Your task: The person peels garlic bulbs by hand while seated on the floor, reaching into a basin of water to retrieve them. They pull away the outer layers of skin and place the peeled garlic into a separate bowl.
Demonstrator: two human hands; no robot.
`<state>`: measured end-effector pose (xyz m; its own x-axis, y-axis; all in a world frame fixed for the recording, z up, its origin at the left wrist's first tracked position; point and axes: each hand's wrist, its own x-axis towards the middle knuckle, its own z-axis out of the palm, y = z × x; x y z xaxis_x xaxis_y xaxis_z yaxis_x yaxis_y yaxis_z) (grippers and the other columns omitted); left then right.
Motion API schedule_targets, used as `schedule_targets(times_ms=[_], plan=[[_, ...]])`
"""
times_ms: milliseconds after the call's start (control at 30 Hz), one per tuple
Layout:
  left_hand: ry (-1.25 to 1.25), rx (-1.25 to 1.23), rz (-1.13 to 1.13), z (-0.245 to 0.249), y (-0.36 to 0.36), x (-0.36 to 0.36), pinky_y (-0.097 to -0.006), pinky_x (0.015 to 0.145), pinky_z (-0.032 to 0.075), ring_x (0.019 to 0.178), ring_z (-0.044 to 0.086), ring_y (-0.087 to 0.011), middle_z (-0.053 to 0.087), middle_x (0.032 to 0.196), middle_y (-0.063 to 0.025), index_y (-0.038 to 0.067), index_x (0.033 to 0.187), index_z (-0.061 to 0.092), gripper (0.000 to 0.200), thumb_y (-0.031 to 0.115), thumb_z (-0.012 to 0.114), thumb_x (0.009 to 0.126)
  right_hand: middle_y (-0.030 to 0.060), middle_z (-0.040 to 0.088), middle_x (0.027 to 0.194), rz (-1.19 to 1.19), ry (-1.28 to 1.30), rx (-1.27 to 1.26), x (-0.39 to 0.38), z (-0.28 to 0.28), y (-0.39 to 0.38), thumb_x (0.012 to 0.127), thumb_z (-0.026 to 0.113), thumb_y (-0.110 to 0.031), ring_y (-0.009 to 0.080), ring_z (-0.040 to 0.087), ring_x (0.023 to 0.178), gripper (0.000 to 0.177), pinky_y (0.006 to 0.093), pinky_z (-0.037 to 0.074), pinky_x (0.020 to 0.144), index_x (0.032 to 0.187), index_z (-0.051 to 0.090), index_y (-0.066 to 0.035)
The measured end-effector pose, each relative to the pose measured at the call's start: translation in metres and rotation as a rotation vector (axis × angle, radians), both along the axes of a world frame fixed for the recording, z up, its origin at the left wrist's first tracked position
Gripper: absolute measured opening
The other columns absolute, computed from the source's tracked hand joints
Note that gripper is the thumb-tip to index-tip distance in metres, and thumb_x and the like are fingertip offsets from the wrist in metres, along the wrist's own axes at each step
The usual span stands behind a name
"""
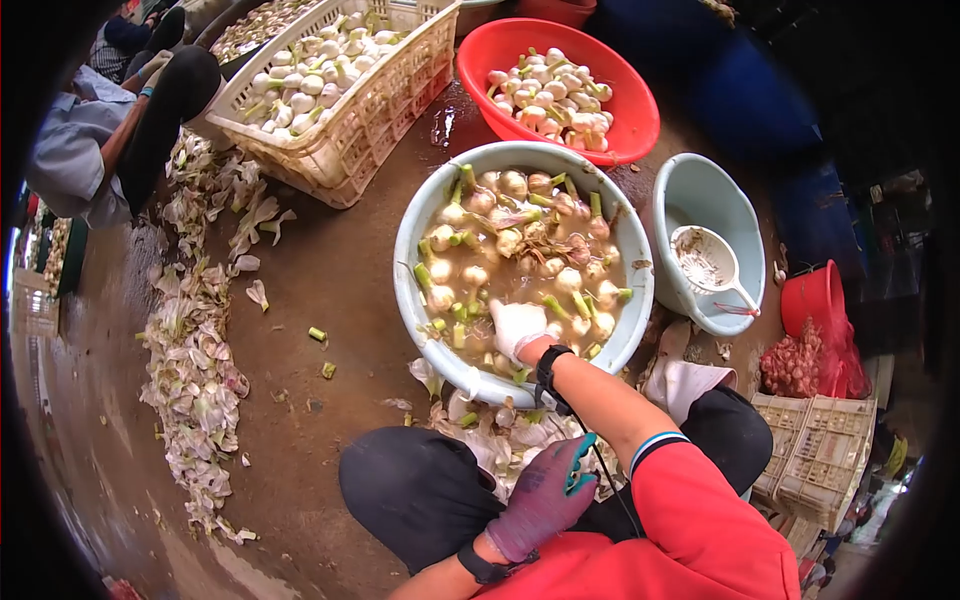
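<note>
A pale blue tub (411, 290) of murky brown water holds many garlic bulbs (475, 275) with cut green stems. My right hand (519, 327), in a white glove, reaches over the tub's near rim among the bulbs. Its fingertips are hidden, so any grip there does not show. Above my lap rests my left hand (540, 498), in a purple glove with a teal palm. Its fingers are half curled with a gap at the thumb, and I see nothing between them. Peeled garlic skins (535, 437) lie between my knees and the tub.
Behind stand a red basin (632, 120) and a plastic crate (335, 160), both with white garlic. At right, a smaller blue tub (745, 245) holds a white strainer (703, 258). A skin pile (190, 380) lies left; another person (85, 150) sits beyond. Stacked crates (815, 450) stand right.
</note>
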<state>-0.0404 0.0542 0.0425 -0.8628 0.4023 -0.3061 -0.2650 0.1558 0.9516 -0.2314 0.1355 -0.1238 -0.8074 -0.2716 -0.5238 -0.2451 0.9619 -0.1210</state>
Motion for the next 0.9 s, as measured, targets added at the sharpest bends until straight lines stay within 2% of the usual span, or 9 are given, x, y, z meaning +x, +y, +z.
schedule_targets(times_ms=[67,133,267,400,600,667,733,800,900], plan=[[0.002,0.012,-0.022,0.001,-0.001,-0.001,-0.0381,0.089,0.049,0.104,0.060,-0.0322,0.058,0.115,-0.0191,0.004,0.131,0.049,0.052,0.012,0.065,0.082,0.0238,0.067,0.090,-0.029,-0.009,-0.076,0.001,-0.009,0.010,0.079,0.061,-0.028,0.0366,0.066,0.088,0.042,0.0484,0.050,0.078,0.113,0.063,-0.005],[0.043,-0.006,-0.015,0.001,0.000,-0.002,-0.0386,0.089,0.049,0.103,0.060,-0.0335,0.058,0.114,-0.0195,0.004,0.131,0.049,0.052,0.013,0.065,0.082,0.0231,0.067,0.105,-0.063,-0.301,0.002,-0.003,0.009,0.013,0.082,0.057,-0.032,0.0354,0.065,0.098,0.038,0.0443,0.050,0.086,0.104,0.069,-0.003],[0.042,0.013,-0.005,0.004,-0.001,-0.001,-0.0391,0.089,0.048,0.104,0.059,-0.0338,0.058,0.114,-0.0193,0.004,0.132,0.048,0.053,0.013,0.065,0.082,0.0206,0.066,0.109,-0.062,-0.410,0.009,-0.009,0.018,0.021,0.081,0.056,-0.037,0.0356,0.065,0.099,0.045,0.0418,0.051,0.085,0.106,0.068,-0.002],[0.099,-0.018,0.005,0.000,-0.002,0.002,-0.0395,0.089,0.048,0.104,0.059,-0.0346,0.058,0.113,-0.0194,0.004,0.131,0.049,0.052,0.014,0.065,0.082,0.0113,0.072,0.089,-0.124,-0.616,0.084,-0.018,0.058,0.013,0.084,0.052,-0.041,0.0254,0.069,0.086,0.041,0.0387,0.052,0.079,0.097,0.072,-0.008],[0.151,-0.044,0.000,0.003,0.000,0.004,-0.0396,0.088,0.047,0.103,0.058,-0.0354,0.058,0.113,-0.0191,0.004,0.129,0.049,0.051,0.016,0.066,0.082,0.0052,0.071,0.078,-0.125,-0.797,-0.230,-0.014,0.025,0.051,0.088,0.045,-0.034,0.0190,0.065,0.071,0.037,0.0331,0.050,0.065,0.094,0.070,-0.008],[0.174,-0.041,-0.006,0.002,0.000,0.005,-0.0399,0.088,0.047,0.103,0.058,-0.0358,0.058,0.113,-0.0191,0.004,0.129,0.049,0.051,0.016,0.066,0.082,0.0030,0.070,0.079,-0.123,-0.807,-0.243,-0.015,0.020,0.061,0.086,0.045,-0.030,0.0156,0.063,0.069,0.034,0.0308,0.048,0.060,0.103,0.068,-0.011],[0.176,-0.071,-0.007,0.001,-0.001,0.006,-0.0404,0.088,0.047,0.103,0.058,-0.0366,0.057,0.114,-0.0195,0.004,0.129,0.050,0.051,0.017,0.065,0.082,0.0109,0.068,0.093,-0.204,-0.956,-0.349,-0.015,0.033,0.063,0.085,0.049,-0.022,0.0173,0.065,0.074,0.041,0.0305,0.051,0.068,0.119,0.058,-0.001],[0.178,-0.091,-0.008,-0.001,-0.001,0.006,-0.0407,0.088,0.047,0.103,0.058,-0.0369,0.057,0.114,-0.0196,0.005,0.129,0.050,0.051,0.017,0.065,0.082,0.0098,0.067,0.090,-0.241,-0.967,-0.358,-0.014,0.040,0.060,0.083,0.048,-0.017,0.0167,0.065,0.075,0.042,0.0294,0.052,0.067,0.121,0.057,-0.001],[0.186,-0.116,-0.020,-0.001,0.000,0.006,-0.0414,0.088,0.047,0.104,0.057,-0.0374,0.057,0.114,-0.0196,0.005,0.129,0.050,0.051,0.018,0.065,0.082,0.0091,0.067,0.089,-0.194,-0.932,-0.268,-0.014,0.052,0.052,0.087,0.051,-0.024,0.0165,0.066,0.075,0.041,0.0303,0.052,0.067,0.120,0.057,-0.001]])
